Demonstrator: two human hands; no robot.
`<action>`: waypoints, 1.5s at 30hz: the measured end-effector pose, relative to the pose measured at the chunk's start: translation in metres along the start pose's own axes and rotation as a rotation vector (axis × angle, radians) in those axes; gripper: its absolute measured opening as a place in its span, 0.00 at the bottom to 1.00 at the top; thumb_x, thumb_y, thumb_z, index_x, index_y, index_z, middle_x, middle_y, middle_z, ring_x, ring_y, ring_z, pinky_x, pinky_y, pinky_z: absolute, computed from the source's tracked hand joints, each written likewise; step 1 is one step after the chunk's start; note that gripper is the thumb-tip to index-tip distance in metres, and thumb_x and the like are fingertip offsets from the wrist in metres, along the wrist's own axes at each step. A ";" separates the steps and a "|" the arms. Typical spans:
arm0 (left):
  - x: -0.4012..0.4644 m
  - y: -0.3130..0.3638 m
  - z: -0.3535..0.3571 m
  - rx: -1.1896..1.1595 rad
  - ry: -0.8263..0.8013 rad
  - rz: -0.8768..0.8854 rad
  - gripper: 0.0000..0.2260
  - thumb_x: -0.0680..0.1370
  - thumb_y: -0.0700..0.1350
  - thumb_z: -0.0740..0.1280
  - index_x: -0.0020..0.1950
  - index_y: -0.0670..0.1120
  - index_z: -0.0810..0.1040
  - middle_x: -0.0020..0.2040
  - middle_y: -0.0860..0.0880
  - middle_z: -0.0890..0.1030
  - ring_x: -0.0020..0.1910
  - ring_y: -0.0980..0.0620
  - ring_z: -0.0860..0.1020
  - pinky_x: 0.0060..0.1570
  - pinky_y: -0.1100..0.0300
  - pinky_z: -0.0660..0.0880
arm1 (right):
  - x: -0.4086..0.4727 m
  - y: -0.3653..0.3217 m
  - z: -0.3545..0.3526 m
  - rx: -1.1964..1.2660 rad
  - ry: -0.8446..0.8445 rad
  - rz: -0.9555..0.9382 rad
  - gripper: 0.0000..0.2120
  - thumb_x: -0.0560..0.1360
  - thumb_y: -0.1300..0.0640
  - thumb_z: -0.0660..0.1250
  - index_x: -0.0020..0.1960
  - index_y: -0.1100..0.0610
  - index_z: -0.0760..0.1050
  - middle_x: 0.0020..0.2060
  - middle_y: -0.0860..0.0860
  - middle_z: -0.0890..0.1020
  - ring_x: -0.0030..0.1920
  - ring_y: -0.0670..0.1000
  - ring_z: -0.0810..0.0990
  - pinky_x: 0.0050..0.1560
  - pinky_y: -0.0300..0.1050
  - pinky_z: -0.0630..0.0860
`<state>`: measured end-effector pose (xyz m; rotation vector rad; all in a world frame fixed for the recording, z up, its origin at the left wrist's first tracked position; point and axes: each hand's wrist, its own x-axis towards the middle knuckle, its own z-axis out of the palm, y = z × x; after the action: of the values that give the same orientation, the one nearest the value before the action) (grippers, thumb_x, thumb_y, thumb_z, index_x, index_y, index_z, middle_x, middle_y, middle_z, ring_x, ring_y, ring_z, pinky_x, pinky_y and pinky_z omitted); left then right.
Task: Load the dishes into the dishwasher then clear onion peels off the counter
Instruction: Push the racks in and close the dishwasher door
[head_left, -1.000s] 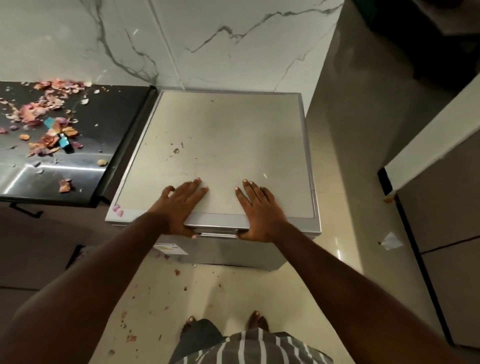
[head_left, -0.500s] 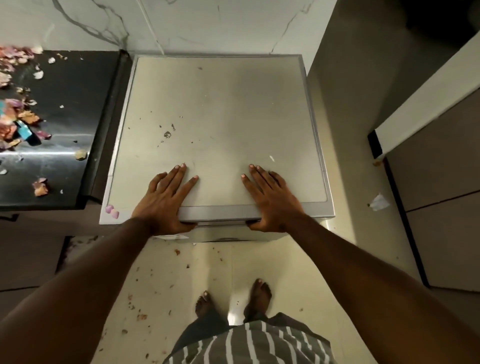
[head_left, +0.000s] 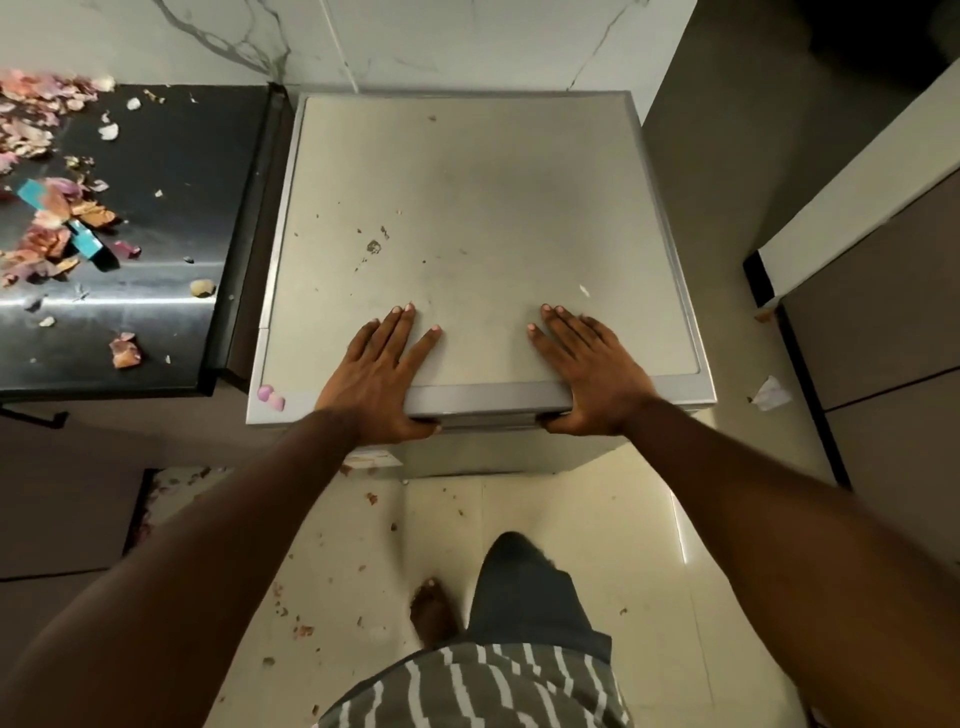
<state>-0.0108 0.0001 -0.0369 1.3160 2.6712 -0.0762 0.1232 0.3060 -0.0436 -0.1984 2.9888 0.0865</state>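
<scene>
The grey dishwasher (head_left: 483, 208) stands closed against the marble wall, seen from above. My left hand (head_left: 382, 371) lies flat on its top near the front, its thumb hooked under the front edge. My right hand (head_left: 587, 371) mirrors it a little to the right, fingers straight on top and thumb under the same edge. Onion peels (head_left: 47, 228) are scattered in pink and orange heaps over the black counter (head_left: 171, 208) to the left. No dishes are visible.
A blue-handled tool (head_left: 85, 241) lies among the peels. Two pink bits (head_left: 271, 397) sit on the dishwasher's front left corner. Peel scraps dot the tiled floor (head_left: 623, 545). A cabinet (head_left: 878, 322) stands at the right, with crumpled paper (head_left: 771, 392) beside it.
Both hands stay on the dishwasher's front edge, now slightly further apart. The view has shifted, and one leg has stepped forward.
</scene>
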 end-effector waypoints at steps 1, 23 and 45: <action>0.001 0.000 -0.001 0.000 -0.002 -0.004 0.59 0.66 0.79 0.63 0.84 0.53 0.35 0.84 0.42 0.37 0.83 0.44 0.37 0.82 0.42 0.45 | 0.000 0.001 -0.002 0.000 -0.008 0.004 0.61 0.67 0.22 0.62 0.85 0.54 0.41 0.84 0.57 0.44 0.84 0.57 0.44 0.83 0.58 0.49; 0.002 -0.003 0.005 0.012 0.038 0.007 0.59 0.65 0.80 0.61 0.85 0.53 0.39 0.85 0.42 0.39 0.84 0.43 0.39 0.82 0.42 0.46 | 0.001 0.005 0.002 0.046 0.012 -0.014 0.58 0.68 0.22 0.63 0.85 0.52 0.44 0.85 0.57 0.47 0.84 0.58 0.45 0.82 0.59 0.50; 0.001 -0.001 0.003 0.017 0.020 0.012 0.60 0.66 0.79 0.63 0.85 0.52 0.37 0.84 0.41 0.38 0.83 0.43 0.37 0.82 0.42 0.44 | 0.002 0.009 0.009 0.054 0.031 -0.026 0.59 0.68 0.23 0.64 0.85 0.53 0.44 0.85 0.56 0.45 0.84 0.57 0.44 0.83 0.59 0.49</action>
<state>-0.0125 -0.0001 -0.0398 1.3450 2.6851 -0.0847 0.1218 0.3148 -0.0520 -0.2347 3.0141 -0.0003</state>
